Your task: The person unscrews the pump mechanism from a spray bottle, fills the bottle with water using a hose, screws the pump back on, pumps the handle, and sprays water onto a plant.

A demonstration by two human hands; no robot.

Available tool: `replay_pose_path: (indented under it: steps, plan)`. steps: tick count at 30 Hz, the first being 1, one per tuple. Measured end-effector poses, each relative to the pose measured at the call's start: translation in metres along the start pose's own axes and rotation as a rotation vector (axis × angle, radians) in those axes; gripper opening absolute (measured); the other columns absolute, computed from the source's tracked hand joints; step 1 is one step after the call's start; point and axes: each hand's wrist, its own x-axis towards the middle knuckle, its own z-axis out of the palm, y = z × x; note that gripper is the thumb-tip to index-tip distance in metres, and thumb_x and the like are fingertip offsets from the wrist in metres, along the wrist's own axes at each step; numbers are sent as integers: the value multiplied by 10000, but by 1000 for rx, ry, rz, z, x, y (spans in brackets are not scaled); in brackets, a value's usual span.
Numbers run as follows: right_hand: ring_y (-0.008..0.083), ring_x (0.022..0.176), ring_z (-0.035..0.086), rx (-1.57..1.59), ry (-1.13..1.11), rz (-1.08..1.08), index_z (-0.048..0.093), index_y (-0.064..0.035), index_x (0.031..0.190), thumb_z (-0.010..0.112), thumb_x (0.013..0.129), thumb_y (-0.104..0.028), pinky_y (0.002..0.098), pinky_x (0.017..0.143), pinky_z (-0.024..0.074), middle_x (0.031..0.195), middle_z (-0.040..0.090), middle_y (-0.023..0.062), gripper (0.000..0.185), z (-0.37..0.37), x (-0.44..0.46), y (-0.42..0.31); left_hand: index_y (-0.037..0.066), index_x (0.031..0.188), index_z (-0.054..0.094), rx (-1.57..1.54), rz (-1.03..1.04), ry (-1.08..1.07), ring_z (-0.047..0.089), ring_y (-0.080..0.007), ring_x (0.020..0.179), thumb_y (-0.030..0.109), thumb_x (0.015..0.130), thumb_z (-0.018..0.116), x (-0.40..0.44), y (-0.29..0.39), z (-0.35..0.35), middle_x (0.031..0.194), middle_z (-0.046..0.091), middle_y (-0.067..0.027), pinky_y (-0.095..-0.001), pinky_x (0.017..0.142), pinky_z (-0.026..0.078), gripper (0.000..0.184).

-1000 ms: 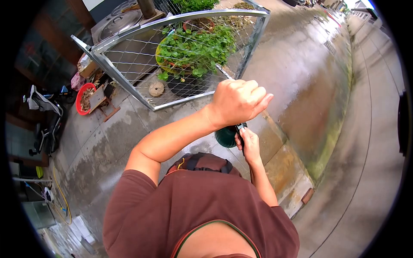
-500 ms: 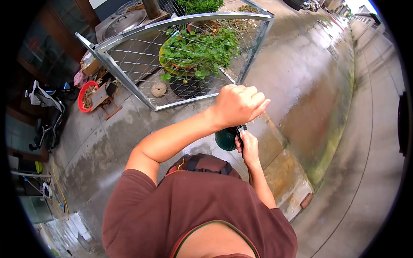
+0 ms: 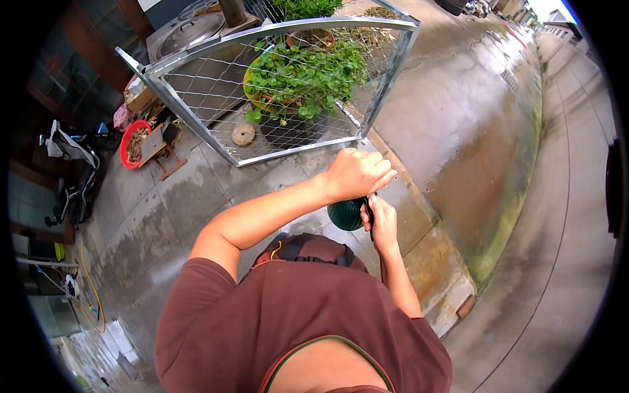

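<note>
My left hand is closed in a fist in front of my chest, above and a little left of the other hand; what it may grip is hidden beneath it. My right hand is wrapped round a thin black handle. Beside that handle, on its left, is a round dark green object, partly covered by my left hand. Beyond both hands stands a metal frame with wire mesh. A dark backpack or bag shows against my front.
Leafy plants in pots stand behind the mesh. At the left are a red basin, a small wooden stool, a parked scooter and a yellow hose. Wet pavement and a curved concrete wall lie on the right.
My left hand has come down, closer to my right hand. My right hand has barely moved and still holds the black handle. The view has shifted slightly.
</note>
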Motion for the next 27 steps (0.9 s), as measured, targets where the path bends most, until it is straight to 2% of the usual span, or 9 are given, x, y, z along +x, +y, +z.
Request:
replay_pose_path:
  steps: [3,4,9,12,13,17,20,22,27]
  plan:
    - [68,455,412,-8,-9,-20,568,-24,760,474,1024,-256,238,444,321,570,499,1,364,-1,6,12,139,643,524,41,-9,150,603,-197,513,272,863,678,47,7,-40,589,535,-22,-342,449,460,299]
    - [64,457,420,-14,-15,-27,566,-28,749,484,1021,-247,240,444,326,567,499,-3,359,-2,8,15,114,614,522,48,-27,150,561,-231,493,231,856,692,57,10,-54,581,505,-41,-344,456,452,318]
    - [59,442,412,14,13,-16,577,-27,754,496,1022,-246,236,425,313,559,498,-10,356,-5,7,7,117,652,531,-5,-98,154,562,-233,493,255,863,685,22,5,-14,617,513,-48,-351,444,452,296]
    - [58,443,413,53,3,-7,578,-26,756,495,1025,-246,235,424,311,559,496,-11,357,-9,4,1,121,653,530,-17,-120,40,565,-229,494,256,863,686,-14,12,19,616,517,-42,-351,446,457,294]
    - [65,451,398,-13,-23,-13,561,-21,784,441,1045,-281,223,437,304,594,506,6,387,-12,4,5,125,656,533,-12,-126,22,577,-225,503,259,861,689,-17,13,23,613,524,-36,-353,451,461,290]
    - [72,450,399,31,-18,15,568,-19,792,429,1045,-287,231,442,311,587,504,7,394,-20,8,10,122,658,535,-28,-31,-57,593,-220,517,239,852,692,-9,7,31,602,536,-34,-348,458,467,276]
    - [74,452,400,-48,-4,-3,571,-20,794,430,1043,-278,233,447,316,591,507,9,385,-27,9,14,128,661,548,9,-30,100,620,-219,534,270,858,677,38,15,5,594,552,-37,-355,469,480,275]
    - [73,457,404,-48,-4,-16,567,-28,790,442,1038,-269,231,451,319,598,510,8,368,-33,12,24,132,645,530,56,-43,150,585,-214,504,255,859,678,65,21,-17,577,517,-28,-337,449,462,288]
    - [70,462,413,9,-1,8,563,-39,780,460,1037,-261,224,451,323,606,508,0,355,-53,12,21,131,651,528,35,-95,135,584,-224,513,260,859,684,45,20,24,608,527,-41,-347,456,469,291]
